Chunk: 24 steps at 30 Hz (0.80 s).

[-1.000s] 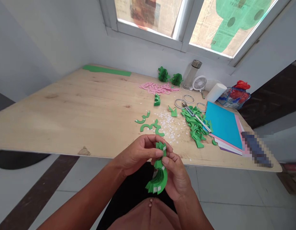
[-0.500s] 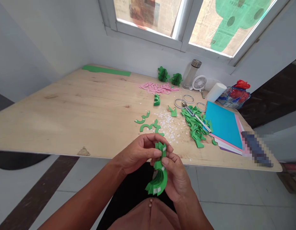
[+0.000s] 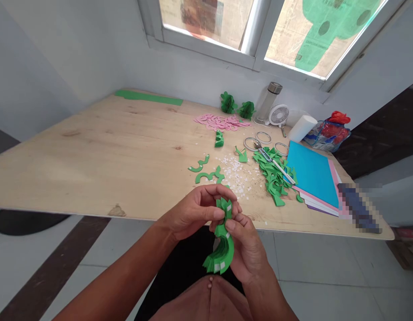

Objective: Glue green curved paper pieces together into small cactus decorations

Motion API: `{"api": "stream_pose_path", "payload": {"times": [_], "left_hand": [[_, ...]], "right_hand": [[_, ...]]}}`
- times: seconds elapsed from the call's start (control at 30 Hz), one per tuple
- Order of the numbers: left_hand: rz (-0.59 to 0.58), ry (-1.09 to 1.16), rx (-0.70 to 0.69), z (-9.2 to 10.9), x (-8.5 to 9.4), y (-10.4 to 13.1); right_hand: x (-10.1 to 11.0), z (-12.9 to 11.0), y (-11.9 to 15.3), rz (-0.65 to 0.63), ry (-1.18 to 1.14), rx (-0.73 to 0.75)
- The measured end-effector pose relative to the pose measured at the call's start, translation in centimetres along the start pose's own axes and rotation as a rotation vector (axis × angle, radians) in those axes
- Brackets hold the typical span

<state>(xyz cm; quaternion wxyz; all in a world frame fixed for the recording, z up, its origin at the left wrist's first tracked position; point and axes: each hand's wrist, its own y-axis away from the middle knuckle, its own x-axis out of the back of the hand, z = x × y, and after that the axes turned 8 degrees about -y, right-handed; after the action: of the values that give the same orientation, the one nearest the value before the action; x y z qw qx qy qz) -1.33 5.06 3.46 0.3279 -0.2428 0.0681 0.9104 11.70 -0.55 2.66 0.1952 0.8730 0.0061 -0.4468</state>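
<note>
A curved stack of green paper pieces with small white squares on it hangs between my hands, in front of the table's near edge. My left hand pinches its upper end from the left, thumb on the front. From the right, my right hand grips the stack's middle with the thumb pressed on it. Just beyond my hands, green curved strips with white squares lie on the wooden table, beside scattered white bits. Farther back is a small folded green stack.
Green scraps lie on the right under a craft knife, near metal rings. Blue and pink sheets are beside them. Pink cutouts, green paper shapes, a bottle and a fan are at the back.
</note>
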Motion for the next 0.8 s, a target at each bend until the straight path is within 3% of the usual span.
{"api": "stream_pose_path", "payload": {"times": [0.27,0.8], "left_hand": [[0.001,-0.107,0.003,0.24,-0.16,-0.01],[-0.041,-0.018,-0.019,-0.15,0.12,-0.07]], "right_hand": [[-0.13,0.10,0.03,0.046,0.021,0.003],[-0.24,0.01,0.20,0.015,0.024,0.053]]}}
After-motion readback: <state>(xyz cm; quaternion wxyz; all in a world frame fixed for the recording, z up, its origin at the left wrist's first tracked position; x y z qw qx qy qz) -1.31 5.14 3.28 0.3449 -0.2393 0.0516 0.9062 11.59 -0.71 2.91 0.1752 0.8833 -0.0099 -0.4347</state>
